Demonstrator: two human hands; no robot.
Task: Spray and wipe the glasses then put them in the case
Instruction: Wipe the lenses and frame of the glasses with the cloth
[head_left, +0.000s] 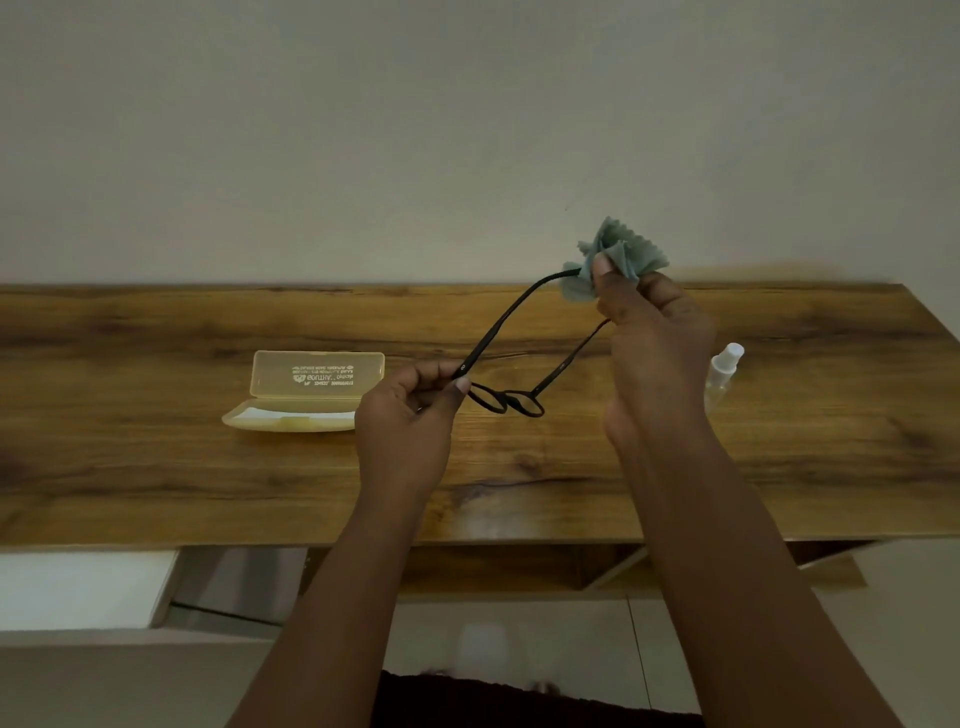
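Observation:
Black-framed glasses (506, 401) hang above the wooden table (156, 467), temples unfolded and pointing away from me. My left hand (410, 421) pinches the frame at its left hinge. My right hand (654, 343) holds a crumpled grey-green cloth (618, 254) pressed around the tip of the left temple arm. The right temple runs behind this hand. A translucent yellow case (306, 392) lies open on the table to the left, lid up. A small clear spray bottle (723, 371) stands just right of my right wrist.
The table butts against a plain pale wall (363, 130). Below its front edge are a white surface (78, 587) at lower left, an open wooden shelf space, and a tiled floor.

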